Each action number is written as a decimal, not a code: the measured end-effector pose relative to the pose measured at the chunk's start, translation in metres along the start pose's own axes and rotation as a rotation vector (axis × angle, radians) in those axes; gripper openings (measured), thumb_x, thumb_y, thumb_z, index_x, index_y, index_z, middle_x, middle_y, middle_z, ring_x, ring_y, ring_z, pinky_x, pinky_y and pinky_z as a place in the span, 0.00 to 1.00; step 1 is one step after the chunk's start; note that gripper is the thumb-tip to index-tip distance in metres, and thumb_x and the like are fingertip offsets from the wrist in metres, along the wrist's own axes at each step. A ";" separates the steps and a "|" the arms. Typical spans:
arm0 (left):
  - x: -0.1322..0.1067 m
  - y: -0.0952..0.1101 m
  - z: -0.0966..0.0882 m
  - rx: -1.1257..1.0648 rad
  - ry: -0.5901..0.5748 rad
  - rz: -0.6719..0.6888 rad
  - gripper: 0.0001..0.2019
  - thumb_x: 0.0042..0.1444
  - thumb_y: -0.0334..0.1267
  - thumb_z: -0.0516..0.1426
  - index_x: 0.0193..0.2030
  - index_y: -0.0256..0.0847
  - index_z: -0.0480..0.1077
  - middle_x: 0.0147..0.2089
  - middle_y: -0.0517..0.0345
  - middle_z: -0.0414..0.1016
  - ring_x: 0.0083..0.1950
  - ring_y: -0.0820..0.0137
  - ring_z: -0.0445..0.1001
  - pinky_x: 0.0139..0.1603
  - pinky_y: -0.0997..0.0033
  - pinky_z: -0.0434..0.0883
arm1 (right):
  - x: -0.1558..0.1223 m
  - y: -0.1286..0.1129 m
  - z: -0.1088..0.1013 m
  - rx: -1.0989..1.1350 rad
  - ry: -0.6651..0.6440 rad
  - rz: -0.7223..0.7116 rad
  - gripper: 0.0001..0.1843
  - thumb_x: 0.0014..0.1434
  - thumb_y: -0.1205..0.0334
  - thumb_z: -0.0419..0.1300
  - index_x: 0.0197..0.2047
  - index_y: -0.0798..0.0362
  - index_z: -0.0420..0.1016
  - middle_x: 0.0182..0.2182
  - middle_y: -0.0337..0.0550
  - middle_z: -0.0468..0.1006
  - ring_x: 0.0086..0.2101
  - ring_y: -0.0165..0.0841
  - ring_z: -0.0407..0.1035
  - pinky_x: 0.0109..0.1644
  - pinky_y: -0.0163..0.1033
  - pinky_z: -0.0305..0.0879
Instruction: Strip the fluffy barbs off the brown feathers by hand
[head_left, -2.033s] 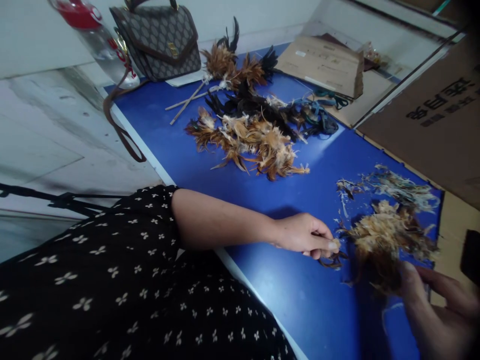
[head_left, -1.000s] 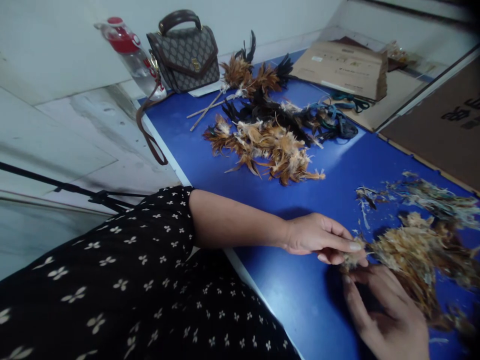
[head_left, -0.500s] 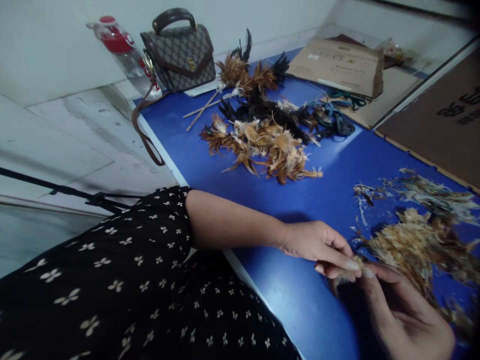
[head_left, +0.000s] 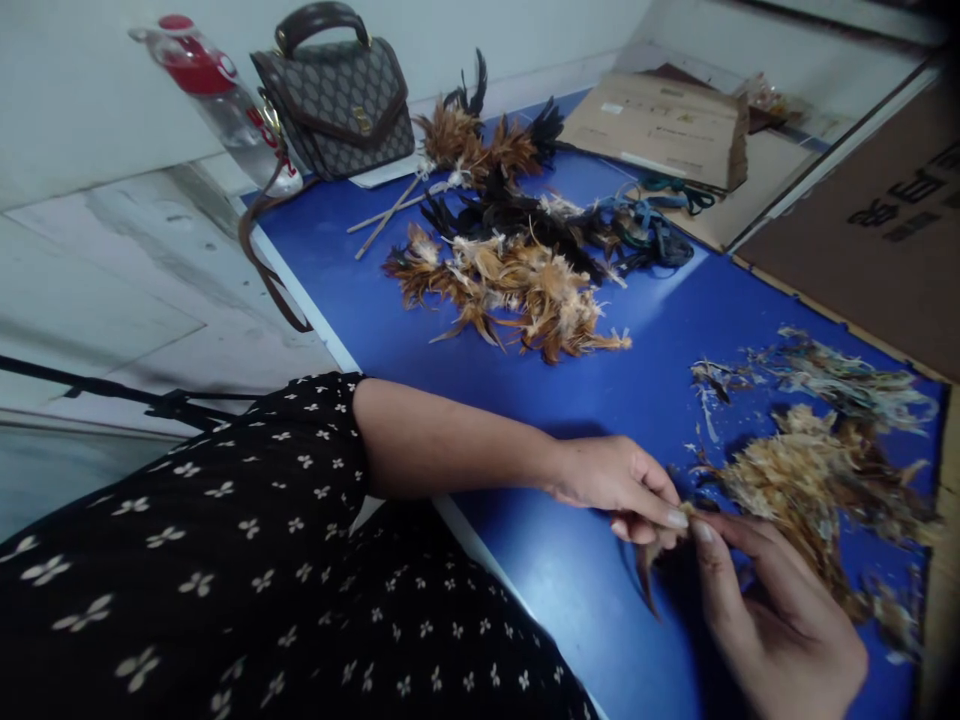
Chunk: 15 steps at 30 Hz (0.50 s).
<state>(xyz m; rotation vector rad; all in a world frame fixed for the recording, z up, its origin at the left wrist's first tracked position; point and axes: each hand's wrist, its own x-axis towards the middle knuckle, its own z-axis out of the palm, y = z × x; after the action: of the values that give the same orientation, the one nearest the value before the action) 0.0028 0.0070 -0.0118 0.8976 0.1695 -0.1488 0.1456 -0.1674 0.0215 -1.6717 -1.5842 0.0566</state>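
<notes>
My left hand point(head_left: 619, 483) rests on the blue table point(head_left: 525, 400) and pinches a small bunch of brown feathers point(head_left: 651, 560) that hangs down from its fingertips. My right hand point(head_left: 772, 625) comes up from the lower right, its thumb and forefinger meeting the same bunch at the top. Just right of both hands lies a loose heap of tan and brown feathers point(head_left: 810, 480).
A row of bundled brown and black feathers point(head_left: 517, 270) lies mid-table, with thin sticks point(head_left: 382, 215) and blue-green cords point(head_left: 645, 235). A handbag point(head_left: 334, 95) and a bottle point(head_left: 217, 95) stand at the far left corner. Cardboard boxes point(head_left: 660, 125) line the right.
My right hand moved from under the feather heap to meet my left hand's fingertips. The small bunch now hangs between both hands. The view shifted slightly.
</notes>
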 end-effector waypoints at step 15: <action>0.003 -0.006 -0.002 0.062 0.009 0.011 0.23 0.44 0.52 0.80 0.37 0.38 0.80 0.32 0.61 0.79 0.29 0.78 0.71 0.31 0.71 0.64 | -0.010 0.074 -0.024 -0.661 0.265 0.072 0.14 0.65 0.53 0.69 0.45 0.56 0.88 0.34 0.50 0.83 0.34 0.40 0.75 0.43 0.45 0.71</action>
<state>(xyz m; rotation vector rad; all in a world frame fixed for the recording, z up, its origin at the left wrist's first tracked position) 0.0043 0.0050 -0.0185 0.9609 0.1691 -0.1400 0.2164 -0.1795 -0.0092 -2.1199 -1.4165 -0.6917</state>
